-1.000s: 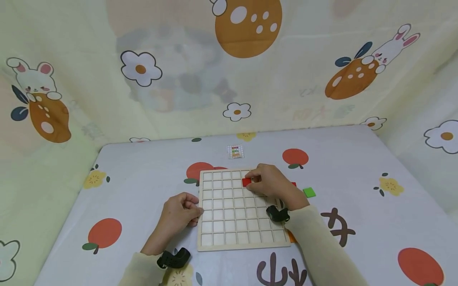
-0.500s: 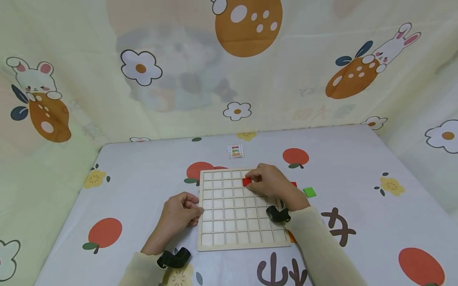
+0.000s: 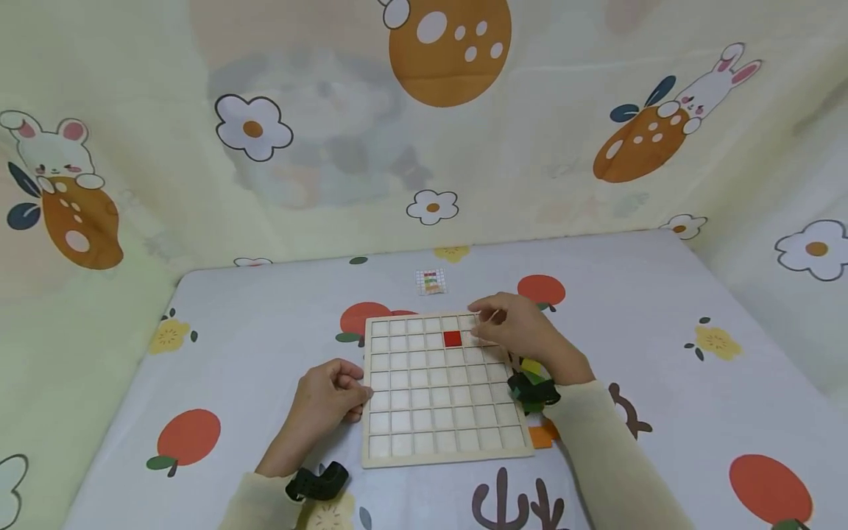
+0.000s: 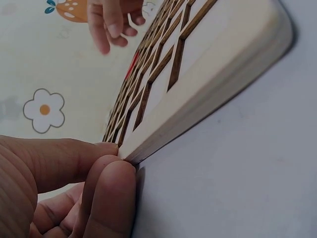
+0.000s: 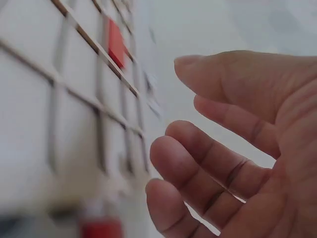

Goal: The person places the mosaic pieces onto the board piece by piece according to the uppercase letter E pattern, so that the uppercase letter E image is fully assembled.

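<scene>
A pale wooden grid board (image 3: 450,462) with square cells lies flat on the table. One red square tile (image 3: 453,338) sits in a cell of the second row from the far edge; the right wrist view also shows this red tile (image 5: 115,42). My left hand (image 3: 326,397) pinches the board's left edge between thumb and finger, seen close up in the left wrist view at the board's rim (image 4: 208,94). Above the far right corner of the board, my right hand (image 3: 520,331) is loosely curved, with nothing between its fingers, apart from the tile.
Orange tiles (image 3: 541,436) lie by the board's right edge, partly under the right sleeve. Yellow (image 3: 531,365) and green tiles (image 3: 534,407) show around the right wrist strap. A small printed card (image 3: 431,281) with a coloured grid lies beyond the board.
My right hand has let go of the red tile and moved right and slightly up, leaving the tile in its cell. The left hand stays on the board's edge.
</scene>
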`<state>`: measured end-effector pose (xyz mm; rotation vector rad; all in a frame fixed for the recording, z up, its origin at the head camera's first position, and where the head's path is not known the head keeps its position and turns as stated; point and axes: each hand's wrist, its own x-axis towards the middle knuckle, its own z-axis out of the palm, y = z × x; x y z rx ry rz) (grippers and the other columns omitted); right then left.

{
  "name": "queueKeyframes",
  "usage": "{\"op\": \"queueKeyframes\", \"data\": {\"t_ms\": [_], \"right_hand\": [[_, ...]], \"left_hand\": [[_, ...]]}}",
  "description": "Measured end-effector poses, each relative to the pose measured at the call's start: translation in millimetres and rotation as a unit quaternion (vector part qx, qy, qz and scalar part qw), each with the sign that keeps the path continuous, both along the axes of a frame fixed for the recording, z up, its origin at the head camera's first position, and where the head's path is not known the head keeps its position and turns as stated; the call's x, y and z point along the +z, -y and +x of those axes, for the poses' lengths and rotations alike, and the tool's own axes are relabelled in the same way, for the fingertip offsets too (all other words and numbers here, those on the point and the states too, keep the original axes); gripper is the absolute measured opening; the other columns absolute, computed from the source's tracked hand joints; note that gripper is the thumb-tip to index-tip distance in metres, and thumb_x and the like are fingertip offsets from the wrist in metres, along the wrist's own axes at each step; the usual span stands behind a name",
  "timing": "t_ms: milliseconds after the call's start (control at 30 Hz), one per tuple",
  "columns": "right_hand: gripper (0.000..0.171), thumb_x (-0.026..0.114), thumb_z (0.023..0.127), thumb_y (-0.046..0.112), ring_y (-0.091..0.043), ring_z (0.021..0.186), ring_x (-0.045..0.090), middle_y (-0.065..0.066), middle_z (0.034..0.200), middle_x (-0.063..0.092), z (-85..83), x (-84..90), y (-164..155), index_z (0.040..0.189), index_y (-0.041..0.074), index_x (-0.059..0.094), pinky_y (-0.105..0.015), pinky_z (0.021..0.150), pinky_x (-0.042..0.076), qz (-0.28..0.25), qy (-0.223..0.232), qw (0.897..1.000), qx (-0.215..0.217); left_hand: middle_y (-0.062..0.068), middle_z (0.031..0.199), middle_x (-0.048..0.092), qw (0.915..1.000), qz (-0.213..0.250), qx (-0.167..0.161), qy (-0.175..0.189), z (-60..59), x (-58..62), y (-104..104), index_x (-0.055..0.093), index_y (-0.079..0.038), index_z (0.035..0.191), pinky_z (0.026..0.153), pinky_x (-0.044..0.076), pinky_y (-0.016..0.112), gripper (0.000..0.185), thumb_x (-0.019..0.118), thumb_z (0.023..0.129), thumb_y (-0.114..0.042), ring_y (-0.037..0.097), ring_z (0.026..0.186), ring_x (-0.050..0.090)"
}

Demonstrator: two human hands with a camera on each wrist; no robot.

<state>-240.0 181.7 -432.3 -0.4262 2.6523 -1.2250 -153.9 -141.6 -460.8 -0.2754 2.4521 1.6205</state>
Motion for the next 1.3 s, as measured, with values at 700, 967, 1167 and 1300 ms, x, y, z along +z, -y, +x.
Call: {"op": "queueKeyframes", "data": {"t_ms": [700,967,1167,1300], "right_hand": [[0.028,0.080,0.086,0.011,-0.023,0.085,0.056,-0.006,0.083,0.060,1.7,15.9,-68,0.112,0.002,0.074,-0.032,0.069,0.049,0.094,0.107,0.989,-0.029],[0.021,0.081,0.084,0.009,-0.021,0.077,0.055,-0.002,0.071,0.053,3.4,11.8,-69,0.102,0.004,0.073,-0.032,0.065,0.047,0.117,0.120,0.986,-0.024],[0.014,0.080,0.086,0.011,-0.022,0.081,0.056,-0.005,0.082,0.062,1.6,8.9,-70,0.096,0.005,0.071,-0.032,0.066,0.050,0.109,0.117,0.986,-0.041],[0.018,0.079,0.087,0.010,-0.023,0.084,0.056,-0.006,0.088,0.063,-1.4,7.4,-70,0.101,0.004,0.069,-0.032,0.066,0.051,0.108,0.108,0.987,-0.054]], "left_hand": [[0.009,0.078,0.064,1.0000,-0.005,0.005,0.003,0.7,1.3,0,0.067,0.000,0.106,0.054,0.060,0.027,0.024,0.081,0.086,-0.001,0.015,0.058,0.063],[0.009,0.078,0.064,0.9999,0.015,0.003,0.008,1.4,0.5,0,0.067,0.001,0.104,0.053,0.060,0.028,0.024,0.081,0.086,0.000,0.015,0.057,0.064],[0.009,0.079,0.064,0.9999,0.014,0.002,0.003,1.5,2.2,0,0.067,0.002,0.105,0.052,0.059,0.027,0.024,0.081,0.086,0.002,0.014,0.057,0.064],[0.009,0.079,0.064,0.9999,0.014,0.002,0.003,1.5,3.7,0,0.067,0.002,0.105,0.053,0.059,0.027,0.024,0.081,0.085,0.001,0.015,0.056,0.065]]}}
